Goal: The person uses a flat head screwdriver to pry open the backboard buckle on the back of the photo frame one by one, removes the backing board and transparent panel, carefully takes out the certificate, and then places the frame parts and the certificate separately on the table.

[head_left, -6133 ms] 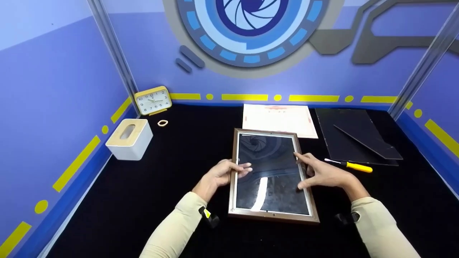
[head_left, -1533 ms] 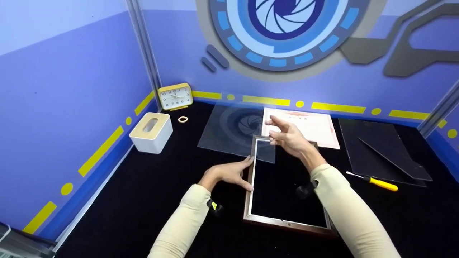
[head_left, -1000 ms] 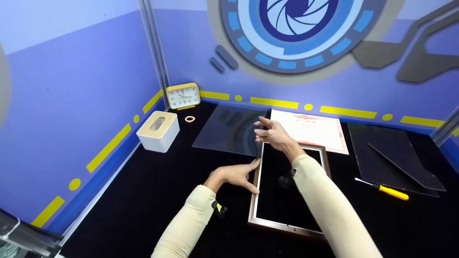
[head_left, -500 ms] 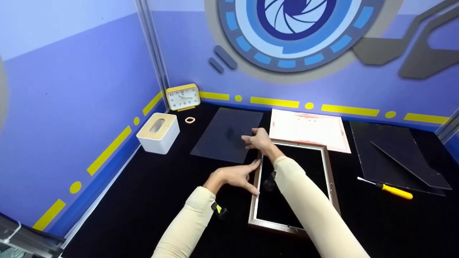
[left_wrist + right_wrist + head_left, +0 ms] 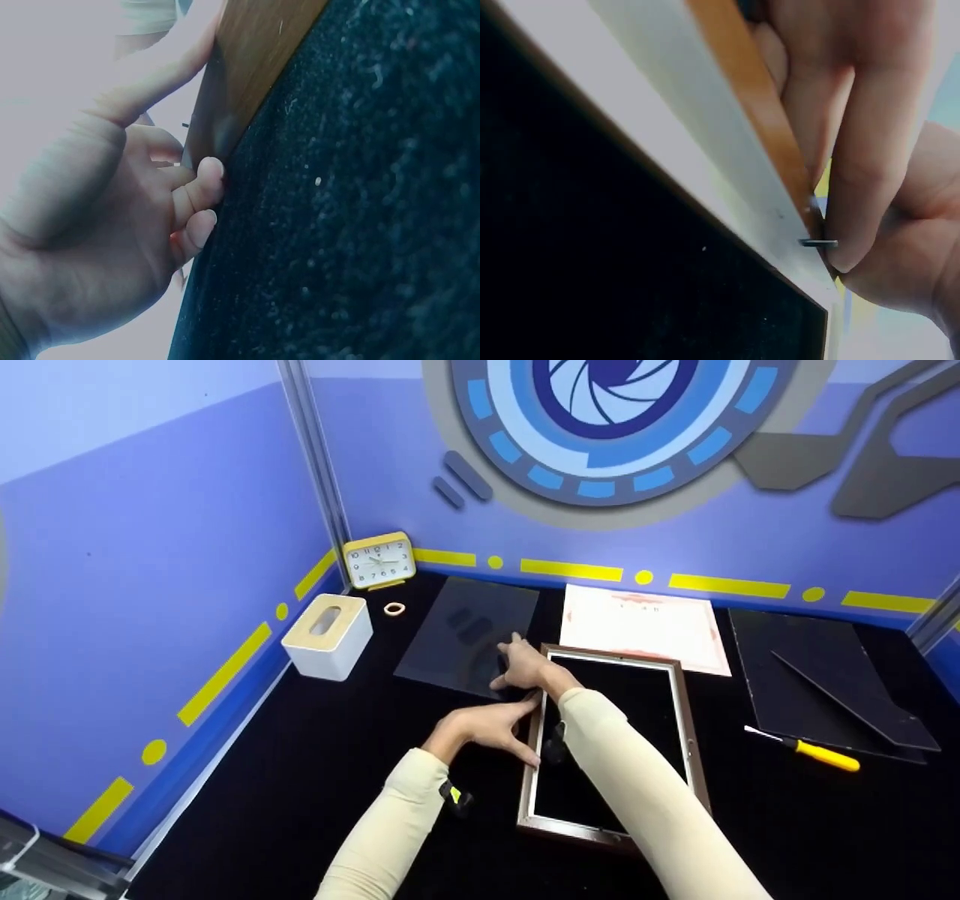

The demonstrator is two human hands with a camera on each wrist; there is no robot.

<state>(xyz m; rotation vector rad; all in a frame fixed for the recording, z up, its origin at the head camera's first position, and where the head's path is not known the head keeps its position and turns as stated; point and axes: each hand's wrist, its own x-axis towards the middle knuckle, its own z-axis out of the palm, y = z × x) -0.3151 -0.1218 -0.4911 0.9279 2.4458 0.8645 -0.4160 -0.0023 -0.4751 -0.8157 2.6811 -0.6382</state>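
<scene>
An empty wooden picture frame [image 5: 697, 765] with a pale inner edge lies on the black tabletop. My left hand [image 5: 484, 727] rests against its left rail, index finger and thumb spread along it. In the left wrist view, the thumb touches the frame's brown side [image 5: 262, 52], and the other fingers bend loosely beside it. Crossing over the frame, my right hand [image 5: 521, 664] has its fingers spread at the near right corner of a clear pane [image 5: 465, 622], which lies flat. Up close in the right wrist view, a small metal tab [image 5: 817, 242] sticks out from the frame's rail.
Behind the frame lies a printed certificate [image 5: 641, 622]. On the right are a black backing board [image 5: 795, 637] with its stand and a yellow-handled screwdriver [image 5: 825, 756]. A tissue box [image 5: 330, 637], a yellow clock [image 5: 380, 562] and a small ring [image 5: 394, 608] stand or lie left.
The clear pane came out of the frame and moved left onto the table, beside the certificate. My right hand followed it leftward and lowered; the left hand stayed on the frame.
</scene>
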